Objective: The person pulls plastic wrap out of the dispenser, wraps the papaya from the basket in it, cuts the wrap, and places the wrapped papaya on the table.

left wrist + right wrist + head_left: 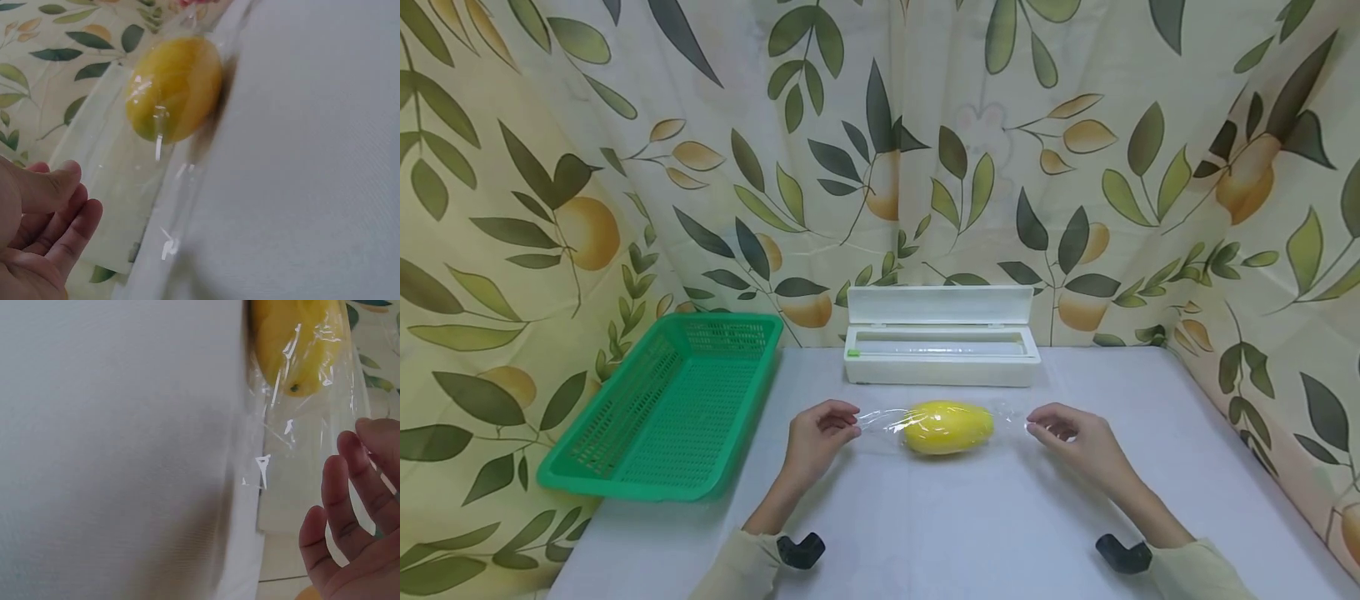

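A yellow mango (948,427) wrapped in clear cling film (880,422) lies on the white table (925,517), a loose film tail sticking out at each end. My left hand (850,423) rests at the left tail with its fingers loosely curled; in the left wrist view that hand (75,194) has nothing visibly pinched and the mango (175,87) lies beyond it. My right hand (1037,427) sits at the right tail. In the right wrist view its fingers (340,487) are relaxed and spread beside the film (306,425) and the mango (294,344).
A white cling film dispenser box (940,354) with its lid up stands just behind the mango. A green plastic basket (625,479) sits at the left edge of the table. A leaf-patterned curtain (880,150) closes off the back and sides.
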The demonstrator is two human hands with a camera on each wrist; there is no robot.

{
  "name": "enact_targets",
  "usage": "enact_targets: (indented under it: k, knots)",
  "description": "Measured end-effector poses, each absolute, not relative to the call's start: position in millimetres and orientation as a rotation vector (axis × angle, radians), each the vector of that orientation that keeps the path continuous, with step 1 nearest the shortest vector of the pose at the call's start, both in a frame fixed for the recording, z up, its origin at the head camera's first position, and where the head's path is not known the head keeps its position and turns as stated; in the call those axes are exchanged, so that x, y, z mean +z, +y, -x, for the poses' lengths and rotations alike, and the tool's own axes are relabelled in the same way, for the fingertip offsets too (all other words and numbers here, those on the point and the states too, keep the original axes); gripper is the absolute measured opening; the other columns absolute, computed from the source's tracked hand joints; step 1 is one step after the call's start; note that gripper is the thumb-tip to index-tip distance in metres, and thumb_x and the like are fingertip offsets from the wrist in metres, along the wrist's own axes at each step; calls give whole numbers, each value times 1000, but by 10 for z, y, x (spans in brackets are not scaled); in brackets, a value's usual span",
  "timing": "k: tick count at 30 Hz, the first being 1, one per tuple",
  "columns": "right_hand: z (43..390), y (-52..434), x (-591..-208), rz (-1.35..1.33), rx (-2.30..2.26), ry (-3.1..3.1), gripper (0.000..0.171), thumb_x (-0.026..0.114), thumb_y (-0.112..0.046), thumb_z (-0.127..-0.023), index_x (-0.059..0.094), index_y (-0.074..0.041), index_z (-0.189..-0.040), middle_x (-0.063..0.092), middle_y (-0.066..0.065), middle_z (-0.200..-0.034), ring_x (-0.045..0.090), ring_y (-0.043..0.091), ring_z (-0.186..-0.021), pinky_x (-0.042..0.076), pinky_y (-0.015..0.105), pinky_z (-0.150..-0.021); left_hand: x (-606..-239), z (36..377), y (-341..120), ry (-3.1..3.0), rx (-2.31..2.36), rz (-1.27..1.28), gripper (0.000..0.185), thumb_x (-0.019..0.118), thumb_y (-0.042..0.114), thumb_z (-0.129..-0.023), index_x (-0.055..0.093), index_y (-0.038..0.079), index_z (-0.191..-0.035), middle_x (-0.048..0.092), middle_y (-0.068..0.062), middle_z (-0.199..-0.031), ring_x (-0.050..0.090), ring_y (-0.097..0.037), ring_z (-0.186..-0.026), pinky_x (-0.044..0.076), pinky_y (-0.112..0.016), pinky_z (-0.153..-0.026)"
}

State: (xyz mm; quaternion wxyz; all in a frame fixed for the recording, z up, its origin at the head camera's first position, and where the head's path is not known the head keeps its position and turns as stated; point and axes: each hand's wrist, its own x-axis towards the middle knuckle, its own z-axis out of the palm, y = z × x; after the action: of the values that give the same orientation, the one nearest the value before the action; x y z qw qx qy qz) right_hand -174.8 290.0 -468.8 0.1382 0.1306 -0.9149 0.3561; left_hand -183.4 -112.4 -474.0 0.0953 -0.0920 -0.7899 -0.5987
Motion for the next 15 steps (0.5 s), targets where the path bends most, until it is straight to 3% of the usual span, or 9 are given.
enact_targets:
  k: [7,15]
  knots:
    - [1802,2896,-4798,-410,1020,-2688,11,78,-11,-91,73,-12,-100,72,-8,-86,60,5,-74,52,23,-65,-4888,1911,-1082,-2432,-1553,349,27,82,-9,-80,75,1,-104,71,-5,-87,68,-17,-79,58,-22,-72]
    - [1836,2842,-4869,-383,1005,-2785,14,78,-10,-91,69,-18,-96,69,-7,-87,55,12,-72,48,24,-61,-4983,2062,-1071,-2459,-1412,398,33,85,-10,-75,74,-1,-105,70,-3,-80,67,-14,-73,58,-22,-67]
